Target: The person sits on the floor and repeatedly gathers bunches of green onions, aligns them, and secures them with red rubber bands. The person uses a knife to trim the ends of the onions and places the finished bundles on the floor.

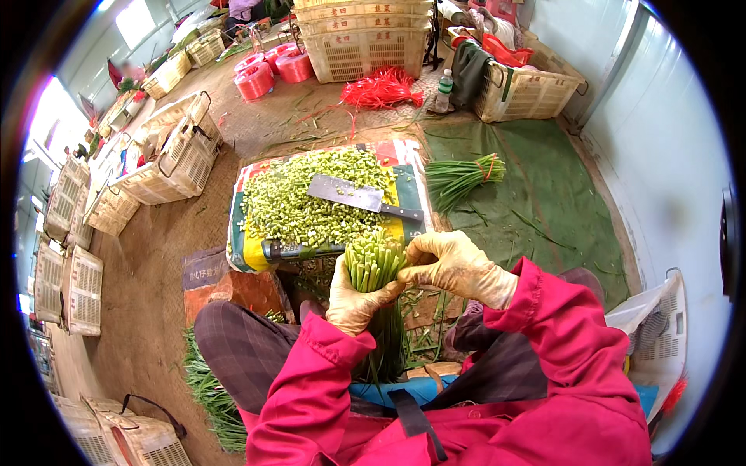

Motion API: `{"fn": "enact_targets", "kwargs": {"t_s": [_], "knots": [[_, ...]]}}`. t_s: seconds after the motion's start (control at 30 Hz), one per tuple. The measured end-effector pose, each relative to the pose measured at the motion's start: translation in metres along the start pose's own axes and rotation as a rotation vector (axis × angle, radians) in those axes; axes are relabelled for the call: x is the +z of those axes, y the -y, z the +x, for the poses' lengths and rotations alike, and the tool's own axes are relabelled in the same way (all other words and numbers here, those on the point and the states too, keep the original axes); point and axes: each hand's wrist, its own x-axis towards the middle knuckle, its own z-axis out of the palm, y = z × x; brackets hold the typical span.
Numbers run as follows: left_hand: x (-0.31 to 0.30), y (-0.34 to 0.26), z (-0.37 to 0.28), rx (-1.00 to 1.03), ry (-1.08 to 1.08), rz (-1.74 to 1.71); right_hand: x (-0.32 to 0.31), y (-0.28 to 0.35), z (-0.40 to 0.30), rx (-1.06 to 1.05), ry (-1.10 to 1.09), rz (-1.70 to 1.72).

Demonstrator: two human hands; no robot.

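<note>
My left hand (356, 297), in a pale yellowish glove, is closed around a bundle of green stalks (376, 265), cut ends up and leaves hanging down between my knees. At the bundle's right side my right hand (451, 268), gloved alike, has thumb and fingertips brought together; whether it pinches a stalk or tie cannot be told. Beyond the hands, a low surface covered with a printed sack (254, 251) bears a pile of chopped stalk ends (309, 198). A cleaver (355, 195) lies on that pile, its black handle pointing right. A tied bundle of green stalks (463, 177) rests to the right.
Loose green leaves (215, 390) lie beside my left leg. A green sheet (559, 198) covers the floor at right. Plastic crates (180, 157) stand left and a stack of crates (364, 52) ahead, near red strapping (382, 90), pink twine rolls (254, 80) and a bottle (444, 90).
</note>
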Motion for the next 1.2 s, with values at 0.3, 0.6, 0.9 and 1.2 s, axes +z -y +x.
{"fn": "enact_targets", "kwargs": {"t_s": [0.3,0.6,0.9,1.2], "knots": [[0.006,-0.001,0.000,0.052,-0.099,0.016,0.018,0.002,0.000,0.046,-0.095,0.322],[0.015,-0.003,-0.004,0.075,-0.153,0.004,0.028,-0.005,0.007,0.154,-0.105,0.604],[0.019,-0.011,-0.008,0.069,-0.075,-0.035,0.026,-0.019,0.005,0.234,-0.098,0.760],[0.016,-0.006,-0.008,0.125,-0.108,0.016,0.030,-0.017,0.008,0.148,-0.079,0.664]]}}
